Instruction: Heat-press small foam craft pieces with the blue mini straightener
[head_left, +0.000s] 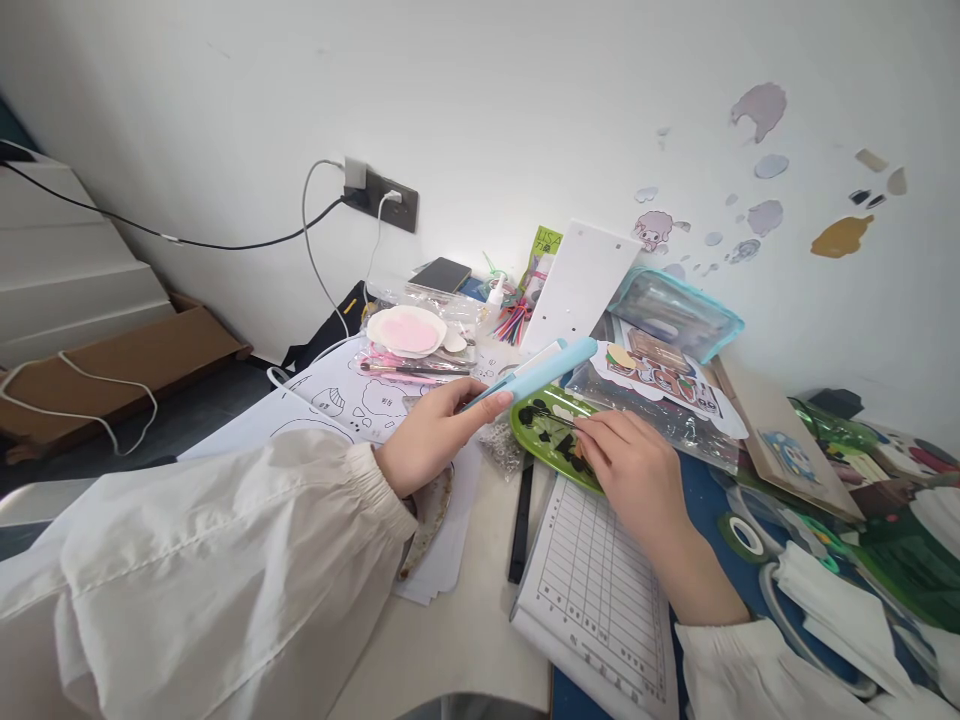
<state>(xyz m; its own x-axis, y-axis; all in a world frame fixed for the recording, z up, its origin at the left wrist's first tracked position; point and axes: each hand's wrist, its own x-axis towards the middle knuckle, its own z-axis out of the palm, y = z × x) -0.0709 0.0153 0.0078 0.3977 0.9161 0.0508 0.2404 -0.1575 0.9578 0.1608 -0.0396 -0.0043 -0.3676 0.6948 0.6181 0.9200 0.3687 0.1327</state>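
My left hand (442, 425) is wrapped round a light blue clamp-like tool (551, 370), whose far end points up and to the right. Over the right side of a green tray (525, 440), my right hand (630, 460) pinches thin dark tweezers (553, 417). The tweezers' tips reach among small black pieces and a few pale ones in the tray; whether they grip a piece is too small to tell. A printed grid sheet (600, 590) lies below the tray, partly under my right forearm.
Drawn paper sheets (322, 400) and a bag with pink and white cutouts (407, 331) lie left. A white board (581, 285) leans on the wall. Green tape (742, 537), scissors (821, 545) and cables are at right. A black strip (520, 520) lies in the middle.
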